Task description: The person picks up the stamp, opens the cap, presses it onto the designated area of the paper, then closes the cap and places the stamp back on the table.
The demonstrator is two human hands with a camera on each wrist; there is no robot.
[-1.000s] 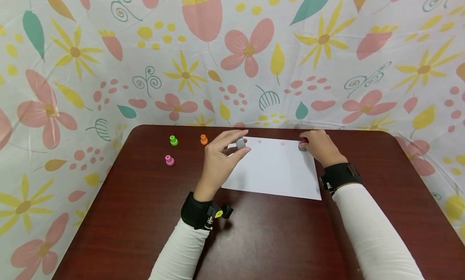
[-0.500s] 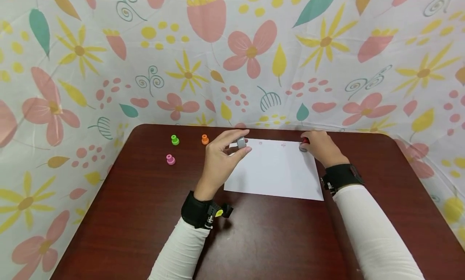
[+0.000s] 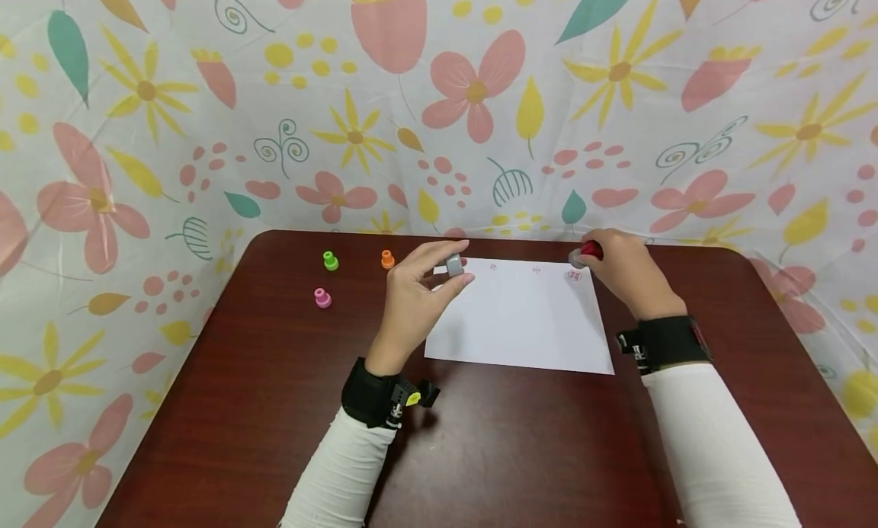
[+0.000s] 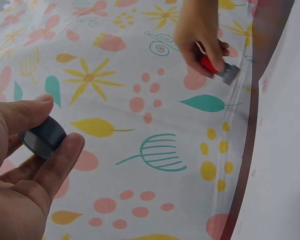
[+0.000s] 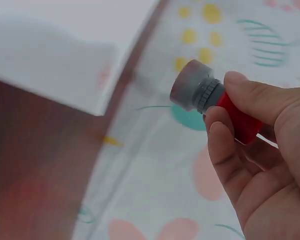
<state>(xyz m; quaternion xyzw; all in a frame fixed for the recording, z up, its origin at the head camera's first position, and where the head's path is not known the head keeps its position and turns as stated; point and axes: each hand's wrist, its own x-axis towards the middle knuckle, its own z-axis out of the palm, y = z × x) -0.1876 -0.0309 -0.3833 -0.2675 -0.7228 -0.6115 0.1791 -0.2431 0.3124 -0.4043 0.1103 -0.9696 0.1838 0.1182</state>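
My right hand holds a red stamp by its handle, its grey, red-tinged stamping end tilted up off the sheet in the right wrist view. Just below it, near the far right corner of the white paper, is a red print. Fainter red prints line the paper's far edge to the left. My left hand pinches a grey cap between thumb and fingers, above the paper's left side. In the left wrist view the cap's hollow opening shows.
On the dark wooden table, left of the paper, stand three small stamp-like pieces: a green one, an orange one and a pink one. A flower-patterned cloth hangs behind the table's far edge.
My right hand has lifted the stamp off the paper and moved slightly right, uncovering a red print at the far right corner. My left hand with the cap stays almost still.
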